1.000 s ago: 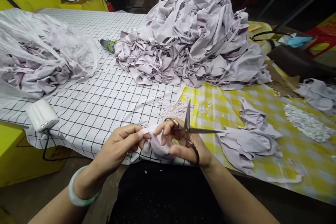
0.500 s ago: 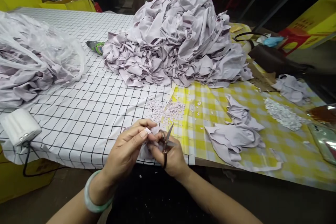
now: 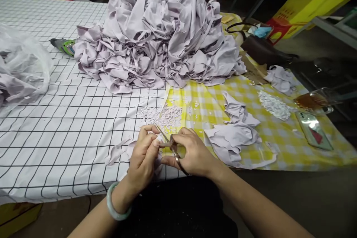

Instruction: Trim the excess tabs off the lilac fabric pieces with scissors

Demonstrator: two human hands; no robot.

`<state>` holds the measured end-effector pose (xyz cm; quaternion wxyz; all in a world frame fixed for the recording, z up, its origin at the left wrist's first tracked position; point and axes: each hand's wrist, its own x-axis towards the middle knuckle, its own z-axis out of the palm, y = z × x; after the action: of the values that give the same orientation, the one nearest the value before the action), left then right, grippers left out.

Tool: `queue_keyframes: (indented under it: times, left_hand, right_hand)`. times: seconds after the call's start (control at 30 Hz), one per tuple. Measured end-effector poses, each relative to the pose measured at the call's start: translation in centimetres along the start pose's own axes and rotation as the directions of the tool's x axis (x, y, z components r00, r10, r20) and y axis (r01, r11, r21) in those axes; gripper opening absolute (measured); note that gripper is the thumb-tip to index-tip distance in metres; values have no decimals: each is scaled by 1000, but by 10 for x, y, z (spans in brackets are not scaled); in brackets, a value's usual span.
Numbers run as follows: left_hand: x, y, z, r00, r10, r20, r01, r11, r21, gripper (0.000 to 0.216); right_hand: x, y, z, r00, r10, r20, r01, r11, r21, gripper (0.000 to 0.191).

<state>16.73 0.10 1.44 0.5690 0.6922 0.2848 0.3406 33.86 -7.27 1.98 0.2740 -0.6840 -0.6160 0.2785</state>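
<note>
My left hand (image 3: 145, 150) pinches a pale lilac piece of fabric (image 3: 133, 148) by its edge, and part of the piece hangs below and to the left of the fingers. Scissors (image 3: 173, 148) are in my right hand (image 3: 192, 152), with thumb and fingers through the handles. Their blades stand apart and point left, around the bit of cloth at my left fingertips. Just beyond both hands lies a scatter of tiny fabric snippets (image 3: 170, 116). To the right rest several loose lilac pieces (image 3: 234, 137).
A big heap of lilac fabric (image 3: 156, 37) fills the table's far middle. At left is a clear plastic bag (image 3: 30, 59) of fabric. On the right are a white snippet pile (image 3: 275, 105), a phone (image 3: 314, 130) and a glass mug of brown liquid (image 3: 314, 101).
The scissors have swung from pointing up beside the cloth to pointing left, blades open around it at my left fingertips. The whole view has shifted rightward.
</note>
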Motion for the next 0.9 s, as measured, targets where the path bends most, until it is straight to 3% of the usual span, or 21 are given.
queue_keyframes:
  times: [0.13, 0.27, 0.9]
  left_hand:
    - [6, -5, 4, 997, 71, 30, -72, 996, 52, 31]
    - [9, -9, 5, 997, 64, 33, -66, 996, 62, 32]
    - [12, -17, 12, 996, 68, 55, -72, 995, 64, 29]
  right_hand:
    - [4, 2, -3, 1000, -11, 25, 12, 1000, -28, 57]
    - [7, 6, -4, 998, -19, 57, 20, 1000, -21, 57]
    - [7, 18, 2, 997, -54, -48, 51, 997, -61, 55]
